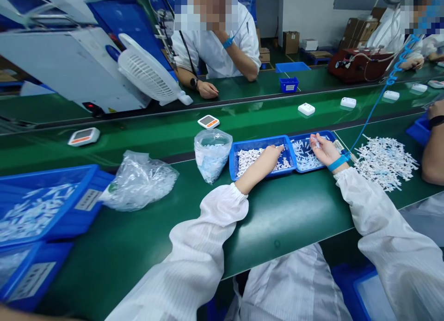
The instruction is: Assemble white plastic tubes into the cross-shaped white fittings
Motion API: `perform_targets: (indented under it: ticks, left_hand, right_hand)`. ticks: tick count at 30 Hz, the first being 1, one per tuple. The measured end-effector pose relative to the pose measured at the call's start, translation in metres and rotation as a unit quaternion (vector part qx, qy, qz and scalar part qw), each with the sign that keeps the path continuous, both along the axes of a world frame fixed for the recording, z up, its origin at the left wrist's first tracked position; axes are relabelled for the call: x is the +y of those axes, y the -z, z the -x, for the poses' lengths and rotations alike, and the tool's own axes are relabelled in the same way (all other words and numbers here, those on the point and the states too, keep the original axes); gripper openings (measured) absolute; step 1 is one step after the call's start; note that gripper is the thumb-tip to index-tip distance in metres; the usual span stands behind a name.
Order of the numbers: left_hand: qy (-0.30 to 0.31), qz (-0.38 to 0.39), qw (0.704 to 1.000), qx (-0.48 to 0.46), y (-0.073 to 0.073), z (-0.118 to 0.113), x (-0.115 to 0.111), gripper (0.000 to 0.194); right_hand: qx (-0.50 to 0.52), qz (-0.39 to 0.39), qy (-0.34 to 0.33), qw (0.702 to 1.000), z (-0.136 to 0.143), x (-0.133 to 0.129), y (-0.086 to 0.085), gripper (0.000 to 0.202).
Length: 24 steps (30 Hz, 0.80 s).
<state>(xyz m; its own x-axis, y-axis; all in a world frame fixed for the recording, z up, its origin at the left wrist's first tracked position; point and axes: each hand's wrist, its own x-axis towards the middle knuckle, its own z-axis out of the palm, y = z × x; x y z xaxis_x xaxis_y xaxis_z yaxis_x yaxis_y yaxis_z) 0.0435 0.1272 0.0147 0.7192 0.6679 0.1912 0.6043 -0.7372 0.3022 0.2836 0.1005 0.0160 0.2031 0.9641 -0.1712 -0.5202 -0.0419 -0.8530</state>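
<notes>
My left hand (265, 163) reaches into a blue tray (233, 169) of small white plastic parts (248, 158). Its fingers are bent together at the tray's right side, and their tips are partly hidden. Over the adjoining blue tray (307, 169), which holds pale blue-white strip-like pieces (302, 155), is my right hand (325, 151), turned palm up. The fingers there curl around a few small whitish pieces (316, 144). A blue wrist strap (339, 163) with a coiled cord circles my right wrist.
Left of the trays stand an open clear bag (212, 161) of pale pieces and another plastic bag (140, 182). Blue bins (81, 224) fill the far left. Loose white strips (386, 163) are heaped at right. White devices (208, 121) lie on the green conveyor (256, 116). A co-worker (215, 48) sits opposite.
</notes>
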Motion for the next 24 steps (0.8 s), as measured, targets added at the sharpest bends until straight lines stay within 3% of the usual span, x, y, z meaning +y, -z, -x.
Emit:
perform_targets:
  ticks: [6, 12, 14, 16, 18, 20, 24]
  left_hand:
    - [-0.016, -0.042, 0.998, -0.041, -0.001, -0.004, 0.002, 0.041]
    - [-0.012, -0.083, 0.993, -0.088, -0.013, -0.004, -0.009, 0.023]
    - [0.003, -0.143, 0.982, -0.122, -0.017, -0.002, -0.025, 0.02]
    - [0.041, -0.257, 0.949, -0.177, -0.017, 0.002, -0.045, 0.02]
    - [0.088, -0.345, 0.908, -0.218, -0.013, 0.005, -0.066, 0.019]
    - [0.129, -0.366, 0.894, -0.222, -0.003, 0.008, -0.083, 0.016]
    - [0.169, -0.27, 0.936, -0.147, 0.023, 0.015, -0.095, 0.021]
  right_hand:
    - [0.084, 0.029, -0.115, 0.989, 0.001, -0.009, -0.011, 0.028]
    - [0.08, 0.031, -0.156, 0.984, 0.007, -0.014, -0.012, 0.047]
    - [0.075, 0.03, -0.162, 0.984, 0.008, -0.014, -0.011, 0.047]
    - [0.071, 0.033, -0.166, 0.983, 0.009, -0.013, -0.01, 0.046]
    - [0.068, 0.039, -0.172, 0.982, 0.009, -0.012, -0.01, 0.045]
    - [0.067, 0.046, -0.181, 0.98, 0.01, -0.012, -0.011, 0.044]
    - [0.066, 0.055, -0.201, 0.976, 0.016, -0.019, -0.02, 0.038]
